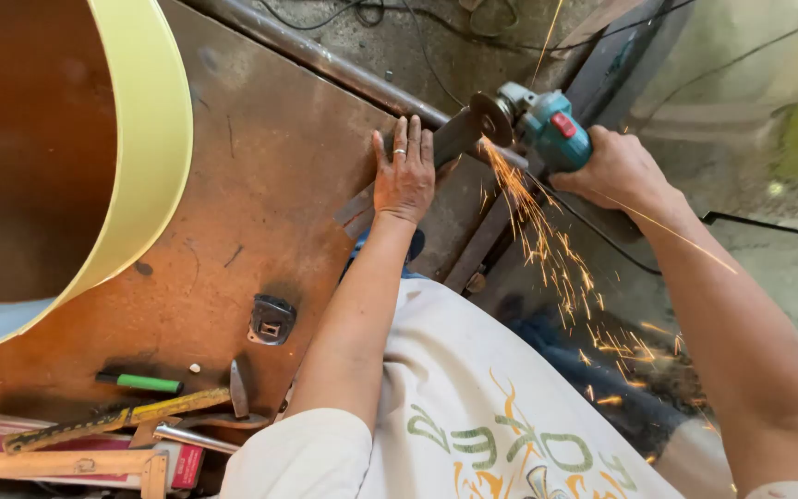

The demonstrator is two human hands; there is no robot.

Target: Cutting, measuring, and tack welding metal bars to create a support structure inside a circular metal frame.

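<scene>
**Sparks at the bench edge**

At upper centre of the frame, the left hand lies flat, fingers stretched out, pressing a dark metal strip onto the rusty workbench. Just right of it, the right hand is wrapped tightly round a teal angle grinder, whose disc meets the strip's end. Orange sparks stream toward lower right. A pale yellow drum fills the upper left; a green marker and a folding ruler lie lower left.
</scene>
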